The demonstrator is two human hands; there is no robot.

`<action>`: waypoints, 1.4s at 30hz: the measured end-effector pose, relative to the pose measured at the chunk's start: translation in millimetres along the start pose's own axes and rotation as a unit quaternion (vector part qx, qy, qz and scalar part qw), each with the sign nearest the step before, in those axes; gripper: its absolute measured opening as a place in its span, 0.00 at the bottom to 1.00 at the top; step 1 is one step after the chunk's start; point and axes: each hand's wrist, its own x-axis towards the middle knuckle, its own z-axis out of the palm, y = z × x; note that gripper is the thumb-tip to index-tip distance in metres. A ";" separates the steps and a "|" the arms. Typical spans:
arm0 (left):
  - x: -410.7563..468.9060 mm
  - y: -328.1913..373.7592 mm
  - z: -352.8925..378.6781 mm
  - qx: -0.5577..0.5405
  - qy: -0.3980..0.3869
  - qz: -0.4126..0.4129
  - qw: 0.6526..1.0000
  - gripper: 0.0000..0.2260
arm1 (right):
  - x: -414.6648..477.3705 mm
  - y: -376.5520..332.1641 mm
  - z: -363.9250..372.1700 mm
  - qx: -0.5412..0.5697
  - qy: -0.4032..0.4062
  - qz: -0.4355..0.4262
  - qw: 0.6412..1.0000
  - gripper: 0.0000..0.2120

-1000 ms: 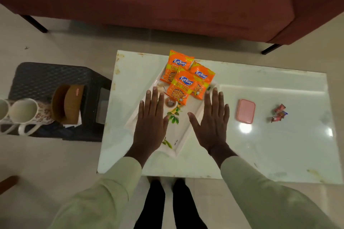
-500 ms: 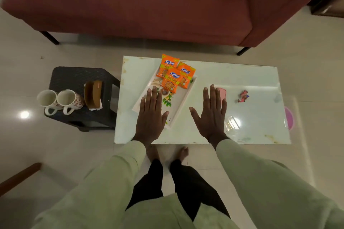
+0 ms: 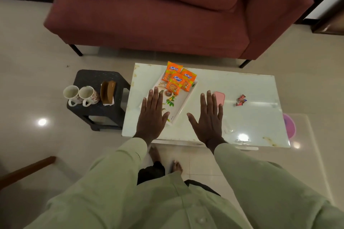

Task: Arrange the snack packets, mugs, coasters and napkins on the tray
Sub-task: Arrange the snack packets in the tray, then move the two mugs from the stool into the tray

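Observation:
A white floral tray [image 3: 183,105] lies slanted on the left part of the white table [image 3: 251,117]. Three orange snack packets [image 3: 176,82] overlap on its far end. My left hand [image 3: 152,115] is spread flat, palm down, over the tray's near end, holding nothing. My right hand [image 3: 208,119] is spread the same way over the table, right of the tray. Two floral mugs [image 3: 81,95] stand on a black stool [image 3: 96,109] left of the table. Beside them a brown holder [image 3: 108,92] stands on white napkins.
A pink box [image 3: 219,97] lies just beyond my right fingers, and small red wrapped sweets [image 3: 241,100] lie further right. A maroon sofa [image 3: 167,15] stands behind the table. A pink round thing [image 3: 289,125] lies on the floor at the table's right edge. My bare feet show below.
The view has pulled back and up, so the table looks smaller and more of the sofa shows. Both hands stay spread flat over the tray and table.

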 end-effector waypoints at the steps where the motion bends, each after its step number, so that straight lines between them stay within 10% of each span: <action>1: -6.4 0.5 -1.6 -0.001 0.003 -0.008 1.000 0.34 | -5.5 -1.9 -0.5 0.004 -0.001 -0.005 1.000 0.40; 36: -73.2 -362.9 -82.2 -0.010 0.014 -0.053 0.998 0.35 | 7.1 -363.8 91.2 0.078 -0.077 -0.040 0.993 0.41; 42: -38.1 -389.7 -82.7 -0.268 -0.064 -0.239 0.931 0.15 | 57.1 -399.1 107.5 0.362 -0.228 0.136 0.894 0.36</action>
